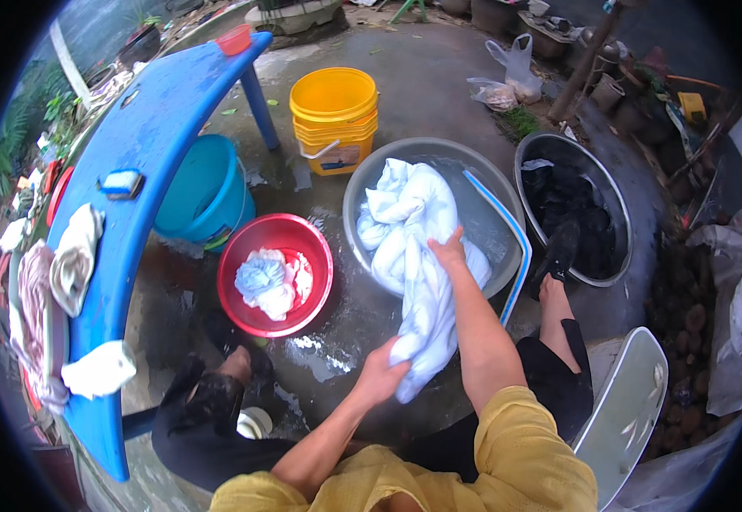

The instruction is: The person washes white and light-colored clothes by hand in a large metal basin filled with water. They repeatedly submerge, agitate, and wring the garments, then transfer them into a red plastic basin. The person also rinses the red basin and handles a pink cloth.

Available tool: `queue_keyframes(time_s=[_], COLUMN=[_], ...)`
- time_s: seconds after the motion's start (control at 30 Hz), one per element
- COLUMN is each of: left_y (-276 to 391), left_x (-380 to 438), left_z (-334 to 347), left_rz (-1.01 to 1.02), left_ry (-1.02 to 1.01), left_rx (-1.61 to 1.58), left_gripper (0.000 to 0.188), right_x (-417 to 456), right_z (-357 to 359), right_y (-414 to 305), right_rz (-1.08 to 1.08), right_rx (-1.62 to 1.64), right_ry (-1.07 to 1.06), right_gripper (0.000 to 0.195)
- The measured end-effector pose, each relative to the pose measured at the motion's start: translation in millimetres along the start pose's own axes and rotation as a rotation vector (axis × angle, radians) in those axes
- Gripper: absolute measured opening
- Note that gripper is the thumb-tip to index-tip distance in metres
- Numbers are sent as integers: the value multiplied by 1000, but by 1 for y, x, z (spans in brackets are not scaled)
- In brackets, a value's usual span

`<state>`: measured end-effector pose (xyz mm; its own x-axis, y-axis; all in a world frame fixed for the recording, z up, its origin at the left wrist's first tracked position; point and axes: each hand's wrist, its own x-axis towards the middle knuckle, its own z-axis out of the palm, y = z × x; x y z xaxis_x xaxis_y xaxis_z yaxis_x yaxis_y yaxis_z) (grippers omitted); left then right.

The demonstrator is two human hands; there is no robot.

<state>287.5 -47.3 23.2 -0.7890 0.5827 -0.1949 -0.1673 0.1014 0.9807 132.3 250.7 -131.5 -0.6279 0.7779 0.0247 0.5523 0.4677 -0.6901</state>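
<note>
A large bundle of wet white cloth [412, 230] lies heaped in a wide grey metal basin [353, 185], and one end of it hangs over the basin's near rim. My left hand [380, 368] grips that hanging end close to my lap. Higher up, my right hand [449, 249] lies against the cloth at the near side of the basin; its fingers are spread, and the cloth partly hides its grip. Water shows in the right part of the basin. A blue-and-white striped hose [517, 237] bends over the basin's right rim.
Left of the basin stand a red basin [229, 307] with small cloths, a teal bucket [240, 192] and stacked yellow buckets [334, 137]. A blue table [153, 109] holds a brush [121, 184] and cloths. Dark laundry fills a metal tub [627, 249] at right. A stool [630, 409] stands beside me.
</note>
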Motion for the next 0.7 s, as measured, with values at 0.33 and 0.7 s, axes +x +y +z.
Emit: queue_keyframes(time_s=[0.33, 0.7], left_y=[-29, -37], left_x=[12, 67], left_z=[-58, -59], left_rz=[-293, -463], left_ry=[380, 251], left_rx=[-749, -519], left_gripper=[49, 59], right_x=[-79, -241], right_z=[-139, -131], right_y=[-104, -128], right_rz=[-3, -561], right_rx=[775, 212], right_ry=[-371, -885], right_gripper=[28, 30])
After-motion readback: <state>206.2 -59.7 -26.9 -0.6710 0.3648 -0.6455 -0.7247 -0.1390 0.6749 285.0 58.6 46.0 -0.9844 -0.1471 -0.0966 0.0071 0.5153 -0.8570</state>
